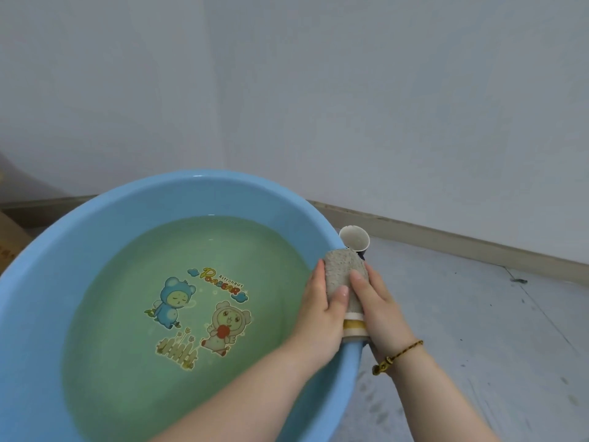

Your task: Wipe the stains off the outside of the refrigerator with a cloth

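A grey-beige cloth [342, 269] with a yellow and white stripe at its near end lies draped over the right rim of a blue basin [47, 266]. My left hand [318, 311] grips the cloth from the basin side, thumb across its top. My right hand [379, 307] grips it from the outer side, fingers curled round it. A braided bracelet sits on my right wrist. The refrigerator is not in view.
The basin holds greenish water over a cartoon print on its bottom. A small white cup [354, 239] stands on the grey floor just beyond the cloth. A white wall and a brown skirting board [446, 237] run behind. A cardboard box [9, 237] shows at the far left.
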### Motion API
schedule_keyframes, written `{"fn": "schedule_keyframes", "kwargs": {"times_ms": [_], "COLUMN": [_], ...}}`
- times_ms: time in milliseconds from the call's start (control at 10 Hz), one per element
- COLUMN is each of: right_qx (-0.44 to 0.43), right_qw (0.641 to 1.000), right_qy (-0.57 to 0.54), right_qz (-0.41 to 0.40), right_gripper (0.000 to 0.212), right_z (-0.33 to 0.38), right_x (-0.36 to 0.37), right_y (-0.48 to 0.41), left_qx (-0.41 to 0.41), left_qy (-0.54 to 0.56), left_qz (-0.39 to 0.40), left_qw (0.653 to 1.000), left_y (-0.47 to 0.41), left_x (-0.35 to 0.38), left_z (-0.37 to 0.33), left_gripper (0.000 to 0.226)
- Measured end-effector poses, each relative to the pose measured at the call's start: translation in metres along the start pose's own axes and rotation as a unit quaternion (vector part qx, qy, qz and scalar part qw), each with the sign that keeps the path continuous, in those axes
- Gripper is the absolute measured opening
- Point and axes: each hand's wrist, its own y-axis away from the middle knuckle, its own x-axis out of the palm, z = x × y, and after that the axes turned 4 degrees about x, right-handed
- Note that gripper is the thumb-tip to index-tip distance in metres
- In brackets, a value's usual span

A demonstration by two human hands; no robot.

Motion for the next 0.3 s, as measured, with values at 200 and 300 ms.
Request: {"fn": "schedule_keyframes", "kwargs": {"times_ms": [200,300], "right_qx": [0.013,-0.072], "right_qw": [0.995,0.994], "right_qy": [-0.097,0.001], "right_qz": [0.037,-0.081], "right_gripper": [0.037,0.031], "right_z": [-0.009,0.004], "right_x": [-0.002,-0.008], "right_y": [-0.004,-0.001], "left_qx": [0.012,0.013], "left_qy": [-0.025,-0.051], "left_qz": [-0.005,-0.046], "left_qw": [1.000,0.998], "left_y": [-0.003,-0.005], "left_x": [0.003,-0.003], "left_z": [0.011,0.003], "left_gripper": [0.056,0.055]}}
